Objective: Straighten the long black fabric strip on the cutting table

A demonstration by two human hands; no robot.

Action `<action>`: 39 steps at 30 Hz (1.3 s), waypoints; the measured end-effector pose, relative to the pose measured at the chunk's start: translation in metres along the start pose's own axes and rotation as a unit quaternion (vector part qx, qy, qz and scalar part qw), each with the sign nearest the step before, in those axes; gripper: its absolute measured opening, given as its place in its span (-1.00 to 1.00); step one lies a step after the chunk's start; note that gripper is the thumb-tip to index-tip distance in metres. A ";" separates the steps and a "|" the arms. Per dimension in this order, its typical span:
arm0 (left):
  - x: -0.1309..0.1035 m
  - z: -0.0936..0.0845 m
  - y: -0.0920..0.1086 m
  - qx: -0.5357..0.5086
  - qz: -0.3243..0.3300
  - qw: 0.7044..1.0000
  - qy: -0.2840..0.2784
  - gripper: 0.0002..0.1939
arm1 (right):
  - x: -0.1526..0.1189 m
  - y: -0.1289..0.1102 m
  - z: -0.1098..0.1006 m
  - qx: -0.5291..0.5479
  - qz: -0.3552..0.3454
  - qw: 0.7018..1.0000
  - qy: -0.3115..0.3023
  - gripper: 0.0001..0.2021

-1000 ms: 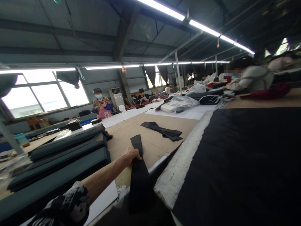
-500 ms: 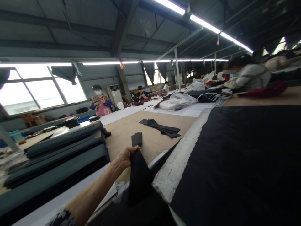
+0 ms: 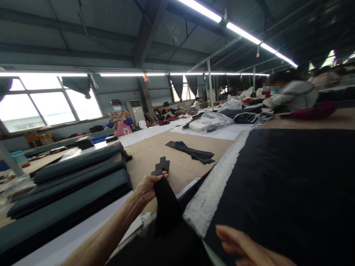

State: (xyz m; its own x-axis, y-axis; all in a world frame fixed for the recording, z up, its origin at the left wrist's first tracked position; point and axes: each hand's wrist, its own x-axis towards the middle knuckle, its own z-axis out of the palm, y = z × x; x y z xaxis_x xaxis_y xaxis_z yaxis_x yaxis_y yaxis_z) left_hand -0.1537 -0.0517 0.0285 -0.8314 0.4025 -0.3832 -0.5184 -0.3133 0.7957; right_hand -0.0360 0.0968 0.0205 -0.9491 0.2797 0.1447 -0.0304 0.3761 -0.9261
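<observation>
My left hand (image 3: 146, 188) is closed on a long black fabric strip (image 3: 165, 201) that hangs over the table's near edge, its far end folded back on the brown board (image 3: 177, 155). My right hand (image 3: 244, 248) shows at the bottom right with fingers apart and nothing in it, hovering over the near corner of the large black cloth (image 3: 291, 188). A white worn strip (image 3: 215, 192) edges that cloth on the left.
A pile of black cut strips (image 3: 194, 152) lies farther out on the brown board. Stacked dark green panels (image 3: 72, 181) lie at the left. Plastic-wrapped bundles (image 3: 209, 121) sit beyond. Other people work at the far tables, one (image 3: 294, 95) at the back right.
My left hand has drawn the black strip toward me, so its far end has folded and shortened on the board. My right hand has come into view at the bottom right.
</observation>
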 end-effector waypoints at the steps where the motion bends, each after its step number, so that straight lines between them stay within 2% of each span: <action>1: -0.002 0.001 0.001 -0.002 0.000 1.000 -0.001 -0.84 | 0.000 -0.001 0.003 0.017 0.008 1.000 -0.007 -0.44; 3: -0.005 0.003 0.004 -0.008 0.005 1.000 -0.005 -0.85 | 0.002 -0.001 0.009 0.055 0.024 0.998 -0.024 -0.38; 6: -0.007 0.004 0.009 -0.015 0.009 1.000 -0.017 -0.86 | 0.004 -0.001 0.018 0.083 0.040 0.995 -0.041 -0.41; 9: -0.007 0.003 0.012 -0.013 -0.001 0.999 -0.033 -0.85 | 0.010 -0.003 0.029 0.099 0.050 0.992 -0.053 -0.52; 12: -0.003 0.001 0.015 -0.011 -0.005 0.999 -0.045 -0.83 | 0.018 -0.007 0.043 0.123 0.068 0.986 -0.088 -0.71; 14: 0.001 -0.001 0.016 -0.012 0.000 0.999 -0.048 -0.83 | 0.022 -0.010 0.053 0.137 0.094 0.979 -0.119 -0.84; 18: 0.018 -0.002 0.026 -0.022 0.023 0.999 -0.041 -0.85 | 0.022 -0.010 0.067 0.156 0.168 0.963 -0.141 -0.94; 21: 0.040 -0.002 0.040 -0.025 0.046 0.998 -0.034 -0.85 | 0.014 -0.006 0.076 0.159 0.200 0.959 -0.121 -0.94; 25: 0.076 -0.005 0.061 -0.006 0.073 0.997 -0.023 -0.83 | 0.003 0.002 0.090 0.132 0.213 0.966 -0.056 -0.95; 28: 0.103 -0.008 0.069 0.033 0.071 0.997 -0.010 -0.80 | -0.002 0.006 0.098 0.111 0.222 0.969 -0.009 -0.95; 33: 0.137 -0.011 0.060 0.088 0.094 0.992 -0.014 -0.74 | -0.013 0.010 0.101 0.067 0.245 0.966 0.054 -0.77; 36: 0.146 -0.010 0.051 0.122 0.135 0.983 -0.007 -0.72 | -0.021 0.013 0.104 0.039 0.260 0.962 0.077 -0.72; 39: 0.149 -0.012 0.046 0.175 0.183 0.967 0.024 -0.72 | -0.029 0.018 0.113 0.031 0.259 0.962 0.081 -0.76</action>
State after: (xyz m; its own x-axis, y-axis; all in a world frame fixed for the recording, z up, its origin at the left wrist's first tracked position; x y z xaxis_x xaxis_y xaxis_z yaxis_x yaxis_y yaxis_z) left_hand -0.3037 -0.0169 0.0028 -0.9589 0.2772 -0.0612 -0.0959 -0.1137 0.9889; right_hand -0.0448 -0.0044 -0.0393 -0.7804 0.5518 -0.2940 0.4101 0.0968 -0.9069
